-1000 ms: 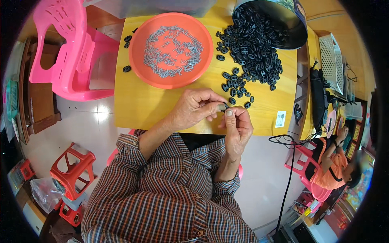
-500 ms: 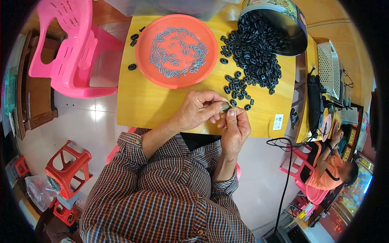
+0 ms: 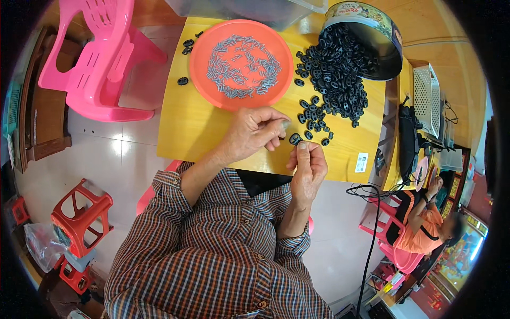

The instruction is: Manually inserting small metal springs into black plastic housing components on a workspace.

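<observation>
Between the thumb and fingertips of my right hand [image 3: 307, 167] is a small black oval piece with two holes [image 3: 295, 139], held just over the near part of the table. My left hand [image 3: 254, 135] hovers to its left, apart from it, with thumb and fingers pinched together; whatever they may hold is too small to make out. Beyond my left hand lies an orange-red round plate [image 3: 199, 80] with many small silver screws [image 3: 228, 77] scattered in a ring. Several loose black pieces [image 3: 312, 114] of the same kind lie just beyond my right hand.
A round tin [image 3: 390, 45] lies on its side at the far right, a large heap of black pieces [image 3: 340, 80] spilling from it. A clear plastic bin [image 3: 249, 11] stands at the back edge. Pink chair [image 3: 98, 74] at left; a seated person [image 3: 425, 223] at right.
My hands have come apart: the left moved slightly away to the left, while the right keeps the black piece, now plainly visible. The whole view has shifted a little.
</observation>
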The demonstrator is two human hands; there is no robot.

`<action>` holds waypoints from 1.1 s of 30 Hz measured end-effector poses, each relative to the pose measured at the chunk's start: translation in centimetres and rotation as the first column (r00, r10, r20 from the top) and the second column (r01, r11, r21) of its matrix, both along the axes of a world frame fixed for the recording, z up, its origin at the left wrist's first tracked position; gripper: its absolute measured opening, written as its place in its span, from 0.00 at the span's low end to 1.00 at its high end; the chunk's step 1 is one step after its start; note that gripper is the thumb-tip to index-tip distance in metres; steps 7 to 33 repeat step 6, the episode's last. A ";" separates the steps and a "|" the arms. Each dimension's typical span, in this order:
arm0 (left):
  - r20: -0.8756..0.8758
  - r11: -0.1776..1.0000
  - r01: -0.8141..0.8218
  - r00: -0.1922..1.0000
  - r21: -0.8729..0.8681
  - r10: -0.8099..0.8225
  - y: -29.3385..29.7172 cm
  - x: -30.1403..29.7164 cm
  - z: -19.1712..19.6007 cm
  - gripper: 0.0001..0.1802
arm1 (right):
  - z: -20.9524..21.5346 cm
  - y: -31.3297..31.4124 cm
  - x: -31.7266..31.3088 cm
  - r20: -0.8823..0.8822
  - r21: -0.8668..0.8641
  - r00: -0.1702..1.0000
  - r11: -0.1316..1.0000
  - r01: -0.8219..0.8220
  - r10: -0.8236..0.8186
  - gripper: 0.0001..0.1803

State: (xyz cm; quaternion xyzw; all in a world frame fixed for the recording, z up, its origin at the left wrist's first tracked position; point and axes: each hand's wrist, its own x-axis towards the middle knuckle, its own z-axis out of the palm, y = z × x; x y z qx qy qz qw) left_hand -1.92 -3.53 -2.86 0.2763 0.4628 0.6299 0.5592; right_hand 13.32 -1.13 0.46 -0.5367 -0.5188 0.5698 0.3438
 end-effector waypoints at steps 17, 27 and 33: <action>-0.105 0.992 -0.075 0.991 0.098 0.085 -0.8 -1.8 0.6 0.10 | -0.3 -0.2 0.4 0.168 -0.028 0.974 0.988 -0.151 0.153 0.10; -0.105 0.992 -0.075 0.991 0.098 0.085 -0.8 -1.8 0.6 0.10 | -0.3 -0.2 0.4 0.168 -0.028 0.974 0.988 -0.151 0.153 0.10; -0.105 0.992 -0.075 0.991 0.098 0.085 -0.8 -1.8 0.6 0.10 | -0.3 -0.2 0.4 0.168 -0.028 0.974 0.988 -0.151 0.153 0.10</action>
